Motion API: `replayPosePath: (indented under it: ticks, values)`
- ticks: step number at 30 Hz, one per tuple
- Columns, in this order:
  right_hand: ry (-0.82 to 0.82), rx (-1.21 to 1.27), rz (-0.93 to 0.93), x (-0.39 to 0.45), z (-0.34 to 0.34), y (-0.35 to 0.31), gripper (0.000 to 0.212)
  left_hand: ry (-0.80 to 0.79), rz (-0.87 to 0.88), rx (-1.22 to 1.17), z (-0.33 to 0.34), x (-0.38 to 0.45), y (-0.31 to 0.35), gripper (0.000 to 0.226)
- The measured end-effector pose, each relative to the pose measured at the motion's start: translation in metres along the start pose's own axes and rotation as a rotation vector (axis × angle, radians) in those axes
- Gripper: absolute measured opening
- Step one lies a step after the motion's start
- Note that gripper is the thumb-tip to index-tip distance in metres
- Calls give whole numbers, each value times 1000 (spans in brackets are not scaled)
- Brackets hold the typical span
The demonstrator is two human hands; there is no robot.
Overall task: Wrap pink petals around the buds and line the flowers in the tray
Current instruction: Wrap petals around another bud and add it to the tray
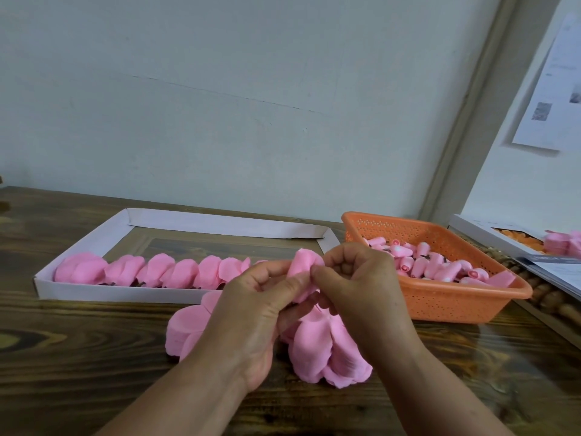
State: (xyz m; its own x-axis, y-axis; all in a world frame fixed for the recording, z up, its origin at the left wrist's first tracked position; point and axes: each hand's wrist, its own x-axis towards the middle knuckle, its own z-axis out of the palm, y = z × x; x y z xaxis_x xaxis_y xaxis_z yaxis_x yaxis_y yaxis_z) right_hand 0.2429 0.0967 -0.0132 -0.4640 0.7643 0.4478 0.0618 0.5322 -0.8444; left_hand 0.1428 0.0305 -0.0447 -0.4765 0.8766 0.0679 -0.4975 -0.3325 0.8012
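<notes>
Dark wooden table against a pale wall, paper sheet pinned at right. One white tray with about seven pink flowers lined along its near edge; one orange basket heaped with buds, too many to count. Left hand and right hand above loose petals, fingers of both pinched closed on one half-wrapped flower.

A pale wall stood behind the dark wooden table; printed paper hung at right.

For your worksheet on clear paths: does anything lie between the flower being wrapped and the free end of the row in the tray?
Nothing visible does. The flower, held in both hands, sits just above the white tray's right end, beside the last flower in the row.
</notes>
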Motion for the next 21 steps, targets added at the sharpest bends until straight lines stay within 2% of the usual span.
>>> replayPosePath:
  ticks: [4,11,15,21]
  values:
    - [-16,6,7,-2,1,-2,22,-1,4,2,0,1,0,40]
    - [-75,55,23,-1,-3,-8,15,-1,38,5,0,1,-1,39]
    - [-125,46,26,2,-5,-10,22,6,88,39,0,1,-3,34]
    - [-200,44,119,17,-10,-9,12,-11,125,148,-3,2,-8,31]
